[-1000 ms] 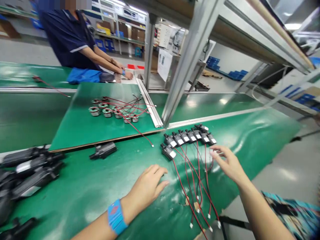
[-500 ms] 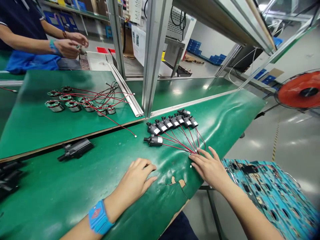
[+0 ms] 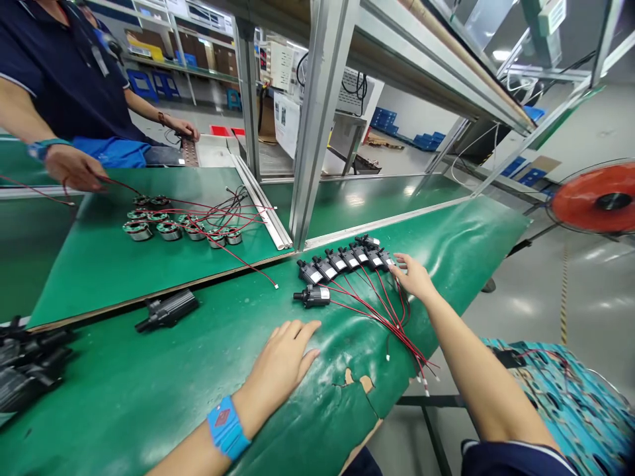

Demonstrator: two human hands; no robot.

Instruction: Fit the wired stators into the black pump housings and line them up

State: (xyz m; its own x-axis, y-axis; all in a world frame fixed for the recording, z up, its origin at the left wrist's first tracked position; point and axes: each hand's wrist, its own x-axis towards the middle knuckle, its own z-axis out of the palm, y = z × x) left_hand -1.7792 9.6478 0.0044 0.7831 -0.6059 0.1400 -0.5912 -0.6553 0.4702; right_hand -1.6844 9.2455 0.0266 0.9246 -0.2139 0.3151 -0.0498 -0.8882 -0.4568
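Note:
Several small black pumps with white labels and red wires stand side by side in a curved row on the green mat. A single black pump lies in front of the row's left end. At the row's right end, my right hand has its fingers apart, their tips against the last pump. The red wires run together toward the front edge, their white connectors hanging over it. My left hand rests on the mat with fingers spread, nothing in it, left of the wires.
Another black pump lies at left; a blurred pile of them sits at the far left edge. Wired stators stand on the raised board near a co-worker's hand. A metal post rises behind the row. An orange fan stands right.
My right hand has let go of the wires and moved up to the row's right end. The wires now lie gathered toward the edge. My left hand keeps its place. The co-worker's hands have separated.

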